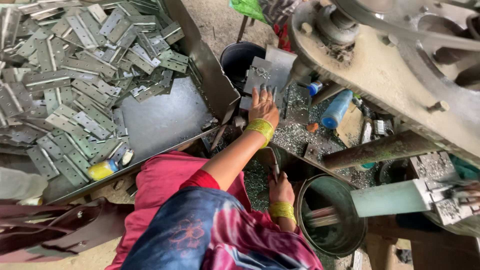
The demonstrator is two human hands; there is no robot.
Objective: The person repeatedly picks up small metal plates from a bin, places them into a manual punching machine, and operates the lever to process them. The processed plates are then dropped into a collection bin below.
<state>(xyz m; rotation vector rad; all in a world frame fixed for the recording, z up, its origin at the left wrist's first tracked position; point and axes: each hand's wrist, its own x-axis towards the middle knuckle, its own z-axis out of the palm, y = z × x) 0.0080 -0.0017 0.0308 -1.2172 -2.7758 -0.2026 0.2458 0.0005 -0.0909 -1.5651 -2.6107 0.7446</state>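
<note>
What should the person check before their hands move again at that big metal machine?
1. Left hand clear of the grey press machine: not ok, its fingers reach to the flat metal piece under the press.
2. Right hand grip: cannot tell, it rests by a thin metal handle.
3. Pile of grey metal hinges on the steel tray: ok, lying within the tray.
4. Round green metal bucket upright beside the right hand: ok.
5. Bench free of metal chips: not ok.

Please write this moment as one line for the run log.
left hand: reaching to press die | right hand: low beside green bucket | hinge tray: left side
</note>
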